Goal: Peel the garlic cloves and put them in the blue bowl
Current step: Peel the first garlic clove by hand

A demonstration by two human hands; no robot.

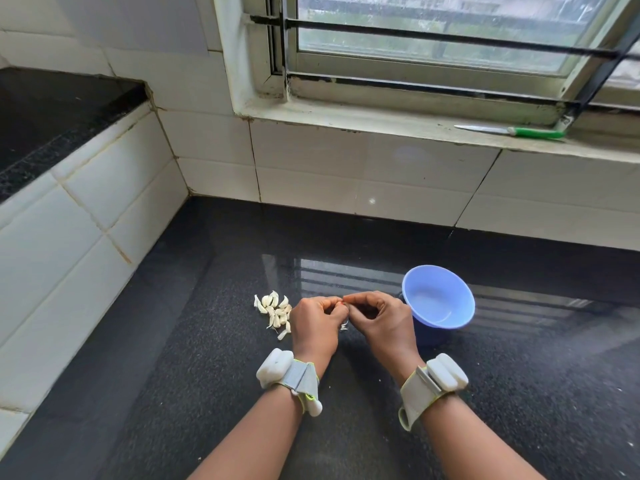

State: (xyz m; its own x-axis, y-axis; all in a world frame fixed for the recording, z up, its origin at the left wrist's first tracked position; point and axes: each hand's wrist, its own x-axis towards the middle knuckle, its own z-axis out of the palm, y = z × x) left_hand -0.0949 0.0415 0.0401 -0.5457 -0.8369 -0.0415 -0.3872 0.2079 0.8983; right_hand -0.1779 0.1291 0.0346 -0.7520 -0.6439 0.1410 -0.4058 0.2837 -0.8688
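Black counter (pixel 207 341): garlic cloves (pixel 273 311) touching left hand (pixel 313 323).

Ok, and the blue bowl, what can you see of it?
The small round blue plastic bowl stands upright on the glossy black speckled countertop, just beyond the right hand, whose knuckles overlap its near rim in the view. Its inside looks empty, with a pale sheen on the bottom. No garlic is in it.

Whatever both hands pinch stays hidden behind curled fingers (pixel 330 304); the left hand (pixel 316 323) covers part of the garlic pile (pixel 273 311).
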